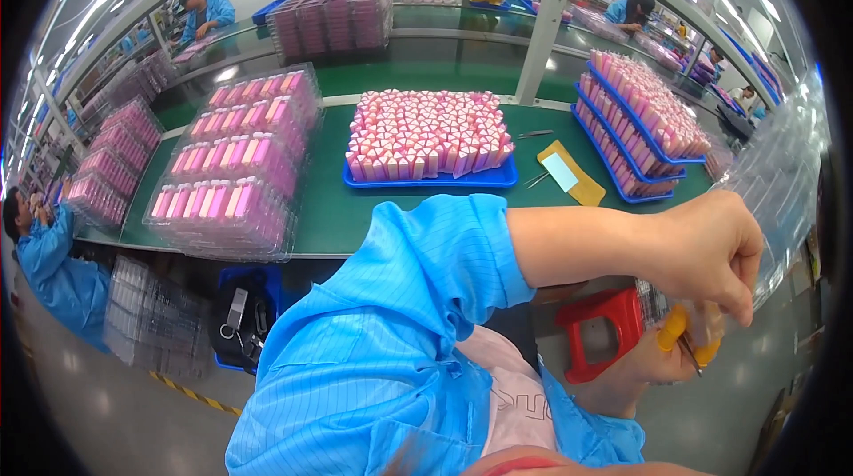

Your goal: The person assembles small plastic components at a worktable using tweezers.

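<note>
My left arm, in a blue sleeve, crosses my body to the right. My left hand is closed at the edge of the clear plastic trays, its fingertips partly hidden. Just below it, my right hand wears yellow finger cots and is closed on thin metal tweezers, whose tip points down. On the green bench, a blue tray is packed with upright pink and white blocks.
Stacked blue trays of blocks stand right; stacked clear trays of pink pieces stand left. Another pair of tweezers lies near a yellow-brown cloth. A red stool is below. Co-workers in blue sit around.
</note>
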Demonstrator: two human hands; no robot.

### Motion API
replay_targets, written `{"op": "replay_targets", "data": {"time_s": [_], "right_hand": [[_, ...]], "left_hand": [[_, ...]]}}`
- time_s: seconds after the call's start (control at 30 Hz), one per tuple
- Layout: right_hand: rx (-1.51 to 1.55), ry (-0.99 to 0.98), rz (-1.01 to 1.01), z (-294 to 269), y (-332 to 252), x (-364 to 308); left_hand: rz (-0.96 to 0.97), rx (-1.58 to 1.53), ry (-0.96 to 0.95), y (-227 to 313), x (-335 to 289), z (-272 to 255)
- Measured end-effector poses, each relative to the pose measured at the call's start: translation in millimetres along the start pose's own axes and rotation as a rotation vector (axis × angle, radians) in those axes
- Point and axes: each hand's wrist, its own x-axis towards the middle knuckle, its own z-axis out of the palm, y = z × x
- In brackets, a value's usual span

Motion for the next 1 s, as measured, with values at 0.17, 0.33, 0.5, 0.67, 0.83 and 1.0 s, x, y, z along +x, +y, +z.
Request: {"op": "replay_targets", "data": {"time_s": [0.17, 0.33, 0.5, 0.67, 0.83, 1.0], "right_hand": [[0.068, 0.047, 0.018, -5, -6, -4], [-0.289, -0.222, -0.149, -30, -16, 16], [-0.308, -0.279, -0.02, -68, -15, 16], [0.194, -0.223, 0.096, -83, -18, 30], [0.035, 0.154, 0.044, -186, -15, 84], [-0.23, 0.259, -0.052, -234, -15, 96]], "left_hand": [[-0.039, -0.185, -0.074, -10, -1, 11], [-0.017, -0.468, -0.224, -31, 12, 25], [0.039, -0.468, -0.299, -49, 31, 27], [0.109, -0.428, -0.247, -71, 48, 9], [0.069, -0.578, -0.039, -99, 75, -53], [0.034, -0.821, 0.277, -170, 63, -123]]}}
